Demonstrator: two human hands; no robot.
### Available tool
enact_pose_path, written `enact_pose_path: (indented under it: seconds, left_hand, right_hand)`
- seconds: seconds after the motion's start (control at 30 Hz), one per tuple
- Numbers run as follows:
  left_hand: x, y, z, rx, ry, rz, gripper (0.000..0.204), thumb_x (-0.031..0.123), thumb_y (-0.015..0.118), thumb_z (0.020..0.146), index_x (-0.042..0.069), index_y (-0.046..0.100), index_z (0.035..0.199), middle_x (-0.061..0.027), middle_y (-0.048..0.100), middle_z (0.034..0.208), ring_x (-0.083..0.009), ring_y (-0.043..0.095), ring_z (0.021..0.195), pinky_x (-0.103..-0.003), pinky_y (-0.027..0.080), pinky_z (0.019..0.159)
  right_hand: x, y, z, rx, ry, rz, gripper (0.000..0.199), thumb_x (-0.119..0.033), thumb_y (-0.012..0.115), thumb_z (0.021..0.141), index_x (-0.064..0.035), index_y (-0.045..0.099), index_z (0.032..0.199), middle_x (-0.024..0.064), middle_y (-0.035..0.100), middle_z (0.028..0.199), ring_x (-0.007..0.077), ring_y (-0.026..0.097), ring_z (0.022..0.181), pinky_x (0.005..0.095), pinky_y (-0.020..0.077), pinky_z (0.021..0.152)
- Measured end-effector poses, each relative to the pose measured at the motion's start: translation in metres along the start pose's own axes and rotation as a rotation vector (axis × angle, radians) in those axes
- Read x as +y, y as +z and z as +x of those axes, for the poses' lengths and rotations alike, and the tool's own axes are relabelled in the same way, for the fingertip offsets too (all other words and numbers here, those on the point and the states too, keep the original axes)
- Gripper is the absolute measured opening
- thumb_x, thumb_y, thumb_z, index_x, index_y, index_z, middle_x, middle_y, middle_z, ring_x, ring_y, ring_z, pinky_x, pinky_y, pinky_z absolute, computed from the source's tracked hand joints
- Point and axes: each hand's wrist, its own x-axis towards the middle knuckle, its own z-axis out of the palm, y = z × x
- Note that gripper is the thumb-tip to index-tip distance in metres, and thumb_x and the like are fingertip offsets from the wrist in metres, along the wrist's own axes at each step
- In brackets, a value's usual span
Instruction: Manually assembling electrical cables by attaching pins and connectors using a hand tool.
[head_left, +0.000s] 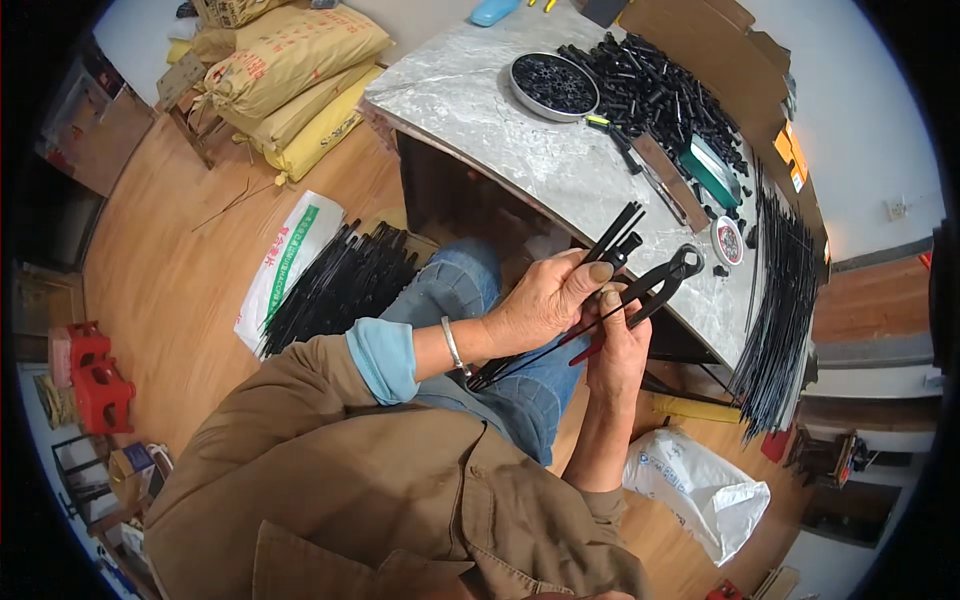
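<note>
Thin black plastic rods (612, 238), about four in a small bunch, sit pinched in the closed left hand (545, 300) above the lap, just off the grey marble tabletop (480, 110) edge. The right hand (618, 345) is wrapped around one pair of black pincers with red handles (655, 285), jaws beside the rod tips. One round metal dish of black parts (553, 85), one heap of short black plastic tubes (660, 90) and three stacked yellow woven sacks (295, 75) lie beyond.

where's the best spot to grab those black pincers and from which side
Probably by the two long handles, where the right hand already wraps them, coming from the person's side. The pincers point their rounded head up and away toward the table, and the left hand holds thin black rods right beside that head, so the handle end nearest the body is the free, long part.
</note>
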Motion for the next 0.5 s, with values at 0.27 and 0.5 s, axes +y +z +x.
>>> enact_pose_path:
  seconds: [0.27,0.5]
  left_hand:
    - [-0.009,-0.005,0.000,-0.022,-0.019,-0.047,0.052,0.047,0.047,0.094,0.001,0.055,0.118,-0.0015,0.065,0.092,-0.0015,0.051,0.069,-0.016,0.040,0.051]
    - [-0.006,-0.003,-0.001,0.021,0.086,0.008,0.050,0.046,0.048,0.095,-0.002,0.058,0.104,-0.0064,0.060,0.081,-0.0094,0.053,0.066,-0.024,0.042,0.054]
  right_hand:
    - [0.004,0.002,-0.002,0.012,0.006,0.090,0.021,-0.021,0.057,0.093,-0.0004,0.057,0.092,0.0045,0.056,0.074,0.0136,0.055,0.062,0.0246,0.0422,0.058]
    - [0.007,-0.001,-0.002,0.052,-0.084,-0.077,0.016,-0.019,0.058,0.093,-0.0028,0.059,0.091,0.0013,0.054,0.070,0.0100,0.051,0.061,0.0229,0.0418,0.054]
